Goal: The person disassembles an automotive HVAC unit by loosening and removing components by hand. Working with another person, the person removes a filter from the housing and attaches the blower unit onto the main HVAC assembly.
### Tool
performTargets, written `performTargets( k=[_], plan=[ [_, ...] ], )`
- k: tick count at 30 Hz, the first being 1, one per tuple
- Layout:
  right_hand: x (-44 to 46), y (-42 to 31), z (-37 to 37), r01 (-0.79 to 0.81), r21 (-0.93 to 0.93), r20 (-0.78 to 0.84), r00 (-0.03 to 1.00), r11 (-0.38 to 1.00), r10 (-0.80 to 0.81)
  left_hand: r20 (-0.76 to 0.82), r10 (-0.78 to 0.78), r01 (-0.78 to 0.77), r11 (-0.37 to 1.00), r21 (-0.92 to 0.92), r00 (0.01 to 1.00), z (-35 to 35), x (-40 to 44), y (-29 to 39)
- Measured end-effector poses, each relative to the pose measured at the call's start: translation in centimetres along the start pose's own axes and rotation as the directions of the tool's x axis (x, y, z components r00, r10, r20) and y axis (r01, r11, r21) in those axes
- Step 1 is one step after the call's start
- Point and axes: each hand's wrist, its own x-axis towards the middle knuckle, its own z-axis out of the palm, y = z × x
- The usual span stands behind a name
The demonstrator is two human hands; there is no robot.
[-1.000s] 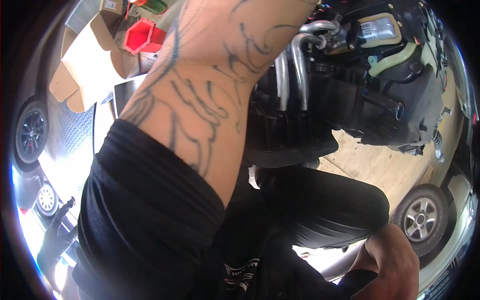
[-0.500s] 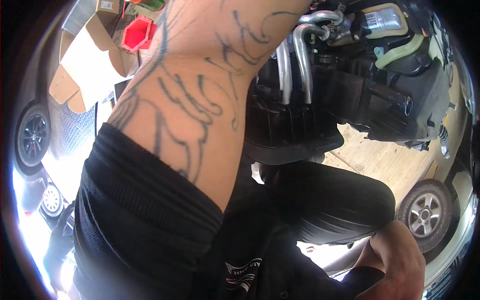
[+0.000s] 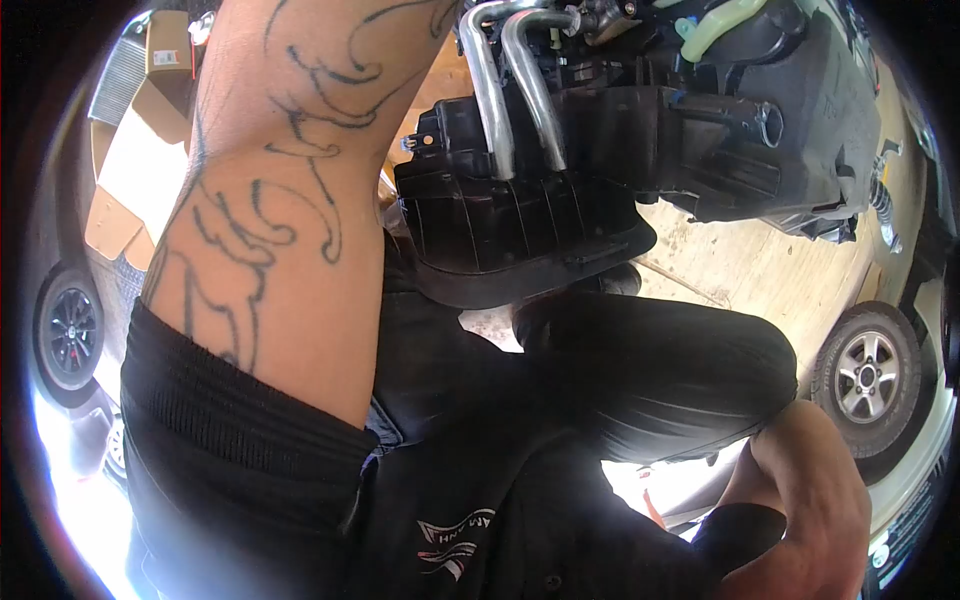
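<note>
My tattooed left arm (image 3: 290, 200) reaches up from a black sleeve at the lower left; its hand lies beyond the top edge. Right of that arm are two bent metal pipes (image 3: 535, 95), which run down to a black plastic housing (image 3: 520, 230). My bent right arm (image 3: 815, 490) is at the lower right, against my black-clad knee (image 3: 690, 370). No fingers of my right hand show. What either hand holds or touches cannot be seen.
A larger black housing (image 3: 830, 130) with a pale green hose (image 3: 725, 28) is at the upper right. A wheel (image 3: 866, 375) stands at the right. Opened cardboard boxes (image 3: 130, 190) and another wheel (image 3: 70, 330) are at the left.
The tattooed arm, pipes and black housing have shifted left and somewhat up in view. The red container has dropped out of sight, and more of the black housing shows beside the arm.
</note>
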Motion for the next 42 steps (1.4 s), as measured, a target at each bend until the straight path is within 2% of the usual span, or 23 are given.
performTargets(
  k=[7, 13, 22, 28, 34, 36, 37, 38, 39, 40, 41, 42],
  plan=[
    [0.1, -0.6, -2.2, -0.004, -0.071, 0.107, 0.994, 0.997, 0.012, 0.044, -0.062, 0.064, 0.997, -0.035, 0.997, 2.9, 1.4, 2.1],
    [-0.7, -2.2, -2.1, -0.075, -0.129, 0.103, 0.991, 0.989, 0.088, 0.092, -0.222, 0.224, 0.974, -0.016, 0.971, 4.7, 1.3, 0.7],
    [-1.6, 0.6, -0.2, -0.016, -0.145, 0.047, 0.999, 0.989, 0.023, -0.033, -0.401, 0.401, 0.916, 0.013, 0.916, 0.8, -1.1, 1.5],
    [-2.3, 1.8, 2.9, 0.010, -0.156, -0.021, 1.000, 0.988, -0.014, -0.134, -0.526, 0.533, 0.846, 0.019, 0.840, -2.4, -4.2, 1.3],
    [-1.3, 2.7, 4.4, 0.041, -0.196, 0.007, 0.999, 0.980, -0.041, -0.158, -0.584, 0.592, 0.806, 0.003, 0.796, -3.7, -4.7, 2.1],
    [-1.7, 2.0, 5.9, -0.308, -0.194, -0.058, 0.951, 0.931, 0.303, -0.165, -0.599, 0.606, 0.796, -0.009, 0.784, -4.0, -4.9, 2.4],
    [-3.0, 3.9, 5.9, -0.289, 0.147, 0.120, 0.955, 0.946, 0.273, -0.168, -0.605, 0.612, 0.791, -0.014, 0.778, -4.2, -4.9, 2.5],
    [-3.9, 6.0, 5.7, -0.296, 0.466, 0.278, 0.944, 0.834, 0.180, -0.171, -0.610, 0.616, 0.787, -0.019, 0.774, -4.3, -4.9, 2.7],
    [-1.5, 5.7, 5.6, -0.673, 0.323, 0.612, 0.685, 0.665, 0.395, -0.175, -0.614, 0.620, 0.784, -0.024, 0.770, -4.4, -5.1, 2.9],
    [1.3, 5.0, 6.6, -0.907, 0.044, 0.824, 0.270, 0.419, 0.498, -0.177, -0.618, 0.623, 0.782, -0.031, 0.766, -4.5, -5.0, 3.0],
    [-1.2, 3.0, 10.4, -0.936, -0.078, 0.830, 0.129, 0.342, 0.542, -0.185, -0.610, 0.615, 0.788, -0.039, 0.770, -4.7, -4.8, 3.3],
    [-1.3, 2.7, 11.7, -0.934, -0.154, 0.873, 0.025, 0.324, 0.488, -0.190, -0.614, 0.618, 0.785, -0.045, 0.766, -4.8, -4.9, 3.7]
  ],
)
